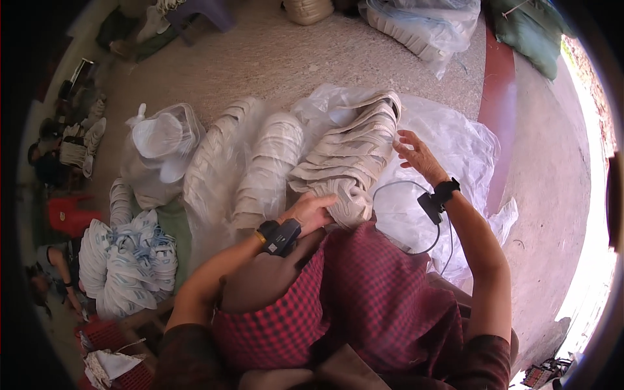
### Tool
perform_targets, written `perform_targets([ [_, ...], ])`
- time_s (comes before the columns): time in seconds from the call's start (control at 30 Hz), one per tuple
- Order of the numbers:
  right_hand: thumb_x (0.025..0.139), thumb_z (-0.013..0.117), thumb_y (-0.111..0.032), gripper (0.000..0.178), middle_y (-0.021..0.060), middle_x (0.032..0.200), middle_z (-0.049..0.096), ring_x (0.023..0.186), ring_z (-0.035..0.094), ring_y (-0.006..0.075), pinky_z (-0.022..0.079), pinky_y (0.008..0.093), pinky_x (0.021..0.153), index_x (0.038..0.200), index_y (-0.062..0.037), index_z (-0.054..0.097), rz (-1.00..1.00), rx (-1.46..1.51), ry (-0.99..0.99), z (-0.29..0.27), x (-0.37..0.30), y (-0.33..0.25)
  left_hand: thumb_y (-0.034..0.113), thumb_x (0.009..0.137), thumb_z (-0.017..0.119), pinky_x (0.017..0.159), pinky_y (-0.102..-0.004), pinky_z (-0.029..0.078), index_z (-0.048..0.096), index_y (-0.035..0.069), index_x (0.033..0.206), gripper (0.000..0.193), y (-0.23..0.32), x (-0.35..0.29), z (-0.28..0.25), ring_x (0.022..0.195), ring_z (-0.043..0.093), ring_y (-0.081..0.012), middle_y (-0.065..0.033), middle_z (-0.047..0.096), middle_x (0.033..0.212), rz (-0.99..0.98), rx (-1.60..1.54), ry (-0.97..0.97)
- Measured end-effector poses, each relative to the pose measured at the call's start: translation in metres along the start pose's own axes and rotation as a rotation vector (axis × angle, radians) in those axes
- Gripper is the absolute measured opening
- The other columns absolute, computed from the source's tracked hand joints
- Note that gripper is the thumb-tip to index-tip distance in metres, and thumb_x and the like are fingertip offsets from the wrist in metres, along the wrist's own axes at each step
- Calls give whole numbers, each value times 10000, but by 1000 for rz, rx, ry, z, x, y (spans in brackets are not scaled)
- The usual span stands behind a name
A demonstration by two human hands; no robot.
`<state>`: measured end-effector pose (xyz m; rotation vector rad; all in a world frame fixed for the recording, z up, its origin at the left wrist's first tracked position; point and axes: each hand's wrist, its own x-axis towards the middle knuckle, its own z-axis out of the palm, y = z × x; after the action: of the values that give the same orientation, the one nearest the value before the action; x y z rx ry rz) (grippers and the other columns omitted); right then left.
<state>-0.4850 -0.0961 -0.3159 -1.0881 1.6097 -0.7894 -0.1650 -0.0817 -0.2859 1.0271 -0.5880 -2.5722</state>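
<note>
A long nested stack of beige fabric pieces that look like shoe uppers (pixel 351 143) lies before me, running from my lap to the far side. My left hand (pixel 313 211) grips its near end, with the thumb on top of the pale fabric and the other fingers partly hidden. Beside the stack's far right side, my right hand (pixel 419 156) is raised with its fingers apart and slightly bent, holding nothing. Under and around the stack spreads a clear plastic sheet (pixel 448 133). A red and black checked cloth (pixel 390 286) covers my lap.
Two similar stacks in clear plastic, a middle one (pixel 270 156) and a farther-left one (pixel 214 153), lie to the left. Beyond them are a tied plastic bag (pixel 166 146) and bundled white-and-blue pieces (pixel 130 263). A wrapped bundle (pixel 422 32) lies far ahead. A cable hangs from my right wrist.
</note>
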Motion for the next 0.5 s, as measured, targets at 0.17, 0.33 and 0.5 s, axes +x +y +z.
perform_targets([
  [0.17,926,628,-321,297,-16,966,668,914,604,91,512,290,744,1077,-70,672,94,-25,-128,11,-62,28,218,982,580,1054,-442,437,444,30,1395,473,1,11,7,1238,540,-238,-103,538,1361,58,85,1],
  [0.33,913,646,-242,371,26,1084,708,939,615,102,524,287,711,1250,-87,645,-114,207,-331,22,-61,23,199,967,614,991,-436,498,449,48,1392,480,5,14,16,1208,569,-238,-91,571,1323,-18,254,2],
  [0.5,894,657,-169,321,16,1076,699,978,611,94,504,275,796,1203,-77,651,-95,172,-349,27,-34,16,160,908,695,859,-419,580,486,8,1321,487,-6,42,30,1084,645,-224,-119,626,1221,20,596,253],
])
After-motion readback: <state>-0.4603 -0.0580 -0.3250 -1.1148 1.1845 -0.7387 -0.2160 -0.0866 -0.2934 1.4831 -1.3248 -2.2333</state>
